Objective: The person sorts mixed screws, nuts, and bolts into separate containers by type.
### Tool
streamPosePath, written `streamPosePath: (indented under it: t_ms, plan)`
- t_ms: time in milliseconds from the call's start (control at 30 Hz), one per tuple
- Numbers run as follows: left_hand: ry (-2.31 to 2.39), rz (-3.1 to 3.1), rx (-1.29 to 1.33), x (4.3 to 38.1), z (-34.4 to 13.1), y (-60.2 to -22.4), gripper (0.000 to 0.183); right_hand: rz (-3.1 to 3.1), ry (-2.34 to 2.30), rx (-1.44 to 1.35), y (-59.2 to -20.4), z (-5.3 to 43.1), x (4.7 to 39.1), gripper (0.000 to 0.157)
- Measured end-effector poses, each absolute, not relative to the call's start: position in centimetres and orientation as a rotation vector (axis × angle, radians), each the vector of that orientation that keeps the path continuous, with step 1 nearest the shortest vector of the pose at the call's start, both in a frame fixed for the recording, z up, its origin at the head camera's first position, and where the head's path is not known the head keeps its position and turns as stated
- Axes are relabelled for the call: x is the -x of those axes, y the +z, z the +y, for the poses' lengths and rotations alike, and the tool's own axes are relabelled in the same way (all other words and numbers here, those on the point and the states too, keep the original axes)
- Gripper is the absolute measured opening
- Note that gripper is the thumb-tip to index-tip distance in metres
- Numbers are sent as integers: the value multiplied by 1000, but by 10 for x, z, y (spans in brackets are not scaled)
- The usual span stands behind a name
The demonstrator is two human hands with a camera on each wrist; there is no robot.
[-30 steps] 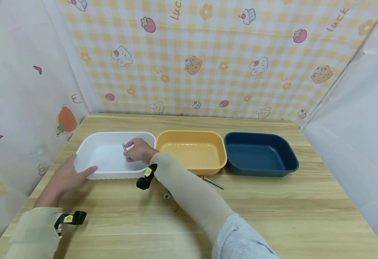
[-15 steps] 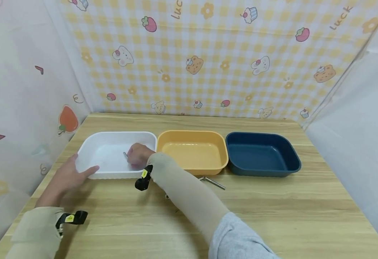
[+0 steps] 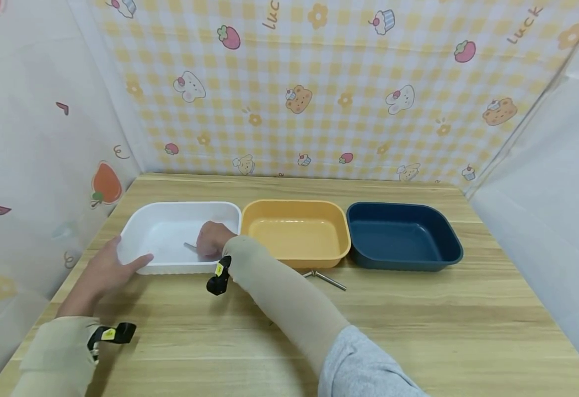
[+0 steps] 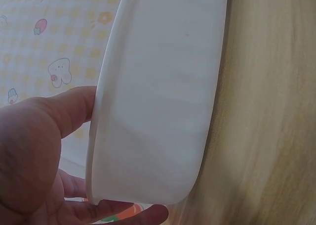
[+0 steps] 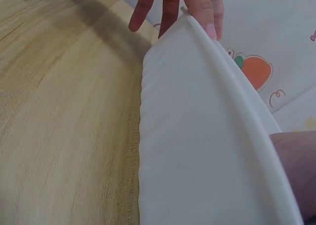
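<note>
My left hand [image 3: 105, 270] grips the left front corner of a white plastic bin [image 3: 170, 269]. In the left wrist view its thumb [image 4: 76, 109] lies on the rim, and the other fingers reach around the bin's end. Down inside the same bin, toward its right side, my right hand [image 3: 212, 239] is curled, with a thin silvery metal rod [image 3: 189, 246] sticking out to its left, lying almost flat near the floor. The fingers around the rod are hidden from the head camera. In the right wrist view the bin wall [image 5: 187, 116] hides most of the right hand [image 5: 296, 160].
A yellow bin [image 3: 296, 259] and a dark blue bin [image 3: 403, 264] stand in a row to the right of the white one. Another metal rod [image 3: 330, 280] lies on the wooden table [image 3: 418, 331] before the yellow bin, partly beside my right forearm [image 3: 279, 298].
The right hand has lowered into the white bin, and its rod has tipped from nearly upright to almost flat. My left hand keeps its grip on the corner.
</note>
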State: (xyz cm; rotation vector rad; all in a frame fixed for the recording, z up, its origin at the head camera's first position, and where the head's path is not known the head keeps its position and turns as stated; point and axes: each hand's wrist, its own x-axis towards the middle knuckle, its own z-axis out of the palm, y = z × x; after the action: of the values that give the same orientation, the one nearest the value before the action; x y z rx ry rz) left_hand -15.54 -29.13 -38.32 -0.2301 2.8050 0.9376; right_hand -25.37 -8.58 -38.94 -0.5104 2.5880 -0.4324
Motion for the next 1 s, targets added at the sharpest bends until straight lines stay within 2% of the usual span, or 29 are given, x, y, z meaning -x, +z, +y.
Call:
streamPosePath:
  t_ms: [100, 333, 833, 1000]
  plan:
    - [944, 2799, 228, 155, -291, -382, 111, 2601, -389, 546, -389, -86, 253, 10]
    - [953, 2789, 214, 155, -293, -383, 112, 2577, -507, 407, -391, -89, 251, 12]
    - [960, 2797, 207, 156, -294, -386, 111, 2605, -437, 477, -394, -91, 252, 14]
    - [958, 2795, 222, 155, -294, -386, 112, 2570, -577, 497, -387, -85, 248, 16]
